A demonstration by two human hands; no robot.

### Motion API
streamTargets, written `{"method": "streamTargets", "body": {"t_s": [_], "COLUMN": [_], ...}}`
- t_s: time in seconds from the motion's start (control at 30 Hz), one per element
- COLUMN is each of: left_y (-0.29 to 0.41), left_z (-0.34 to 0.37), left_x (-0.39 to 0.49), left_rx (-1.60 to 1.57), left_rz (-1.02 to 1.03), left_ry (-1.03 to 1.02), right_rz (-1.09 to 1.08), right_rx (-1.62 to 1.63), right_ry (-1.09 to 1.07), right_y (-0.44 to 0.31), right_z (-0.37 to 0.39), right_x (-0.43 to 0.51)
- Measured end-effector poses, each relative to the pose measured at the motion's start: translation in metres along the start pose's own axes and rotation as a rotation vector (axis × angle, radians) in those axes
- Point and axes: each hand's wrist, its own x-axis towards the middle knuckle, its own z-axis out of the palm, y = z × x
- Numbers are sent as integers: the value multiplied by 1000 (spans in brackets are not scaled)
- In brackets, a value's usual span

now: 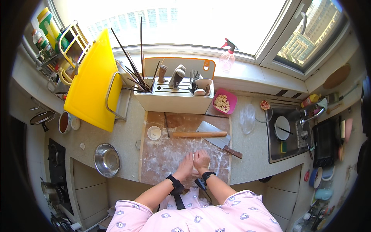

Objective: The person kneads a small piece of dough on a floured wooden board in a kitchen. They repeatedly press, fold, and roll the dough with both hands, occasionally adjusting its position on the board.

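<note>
My left hand (185,166) and my right hand (201,160) press side by side on a lump of white dough (196,172) near the front of a floured wooden board (159,165). The hands cover most of the dough, and how far the fingers curl is hard to see. Beyond them a wooden rolling pin (200,134) lies across the blade of a cleaver (213,136), whose brown handle points to the front right. At the board's back left stands a small white dish (154,133) with something pale in it, beside a dark chopstick (167,124).
A steel bowl (107,160) stands left of the board. Behind are a knife and utensil holder (174,101), a pink bowl (234,100) of garlic cloves and a plastic bag (247,119). A yellow cutting board (92,78) stands at the left, a sink (272,155) at the right.
</note>
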Motion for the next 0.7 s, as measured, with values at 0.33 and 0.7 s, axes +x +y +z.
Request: {"method": "streamTargets", "body": {"t_s": [0.33,0.7], "left_y": [24,21], "left_z": [-27,-26], "left_x": [-24,-87], "left_rx": [-145,-251], "left_rz": [76,247], "left_ry": [-20,-157], "right_rz": [160,82], "right_rx": [124,-58], "right_ry": [-534,154], "right_y": [8,-21], "right_z": [-34,-44], "right_x": [35,-53]}}
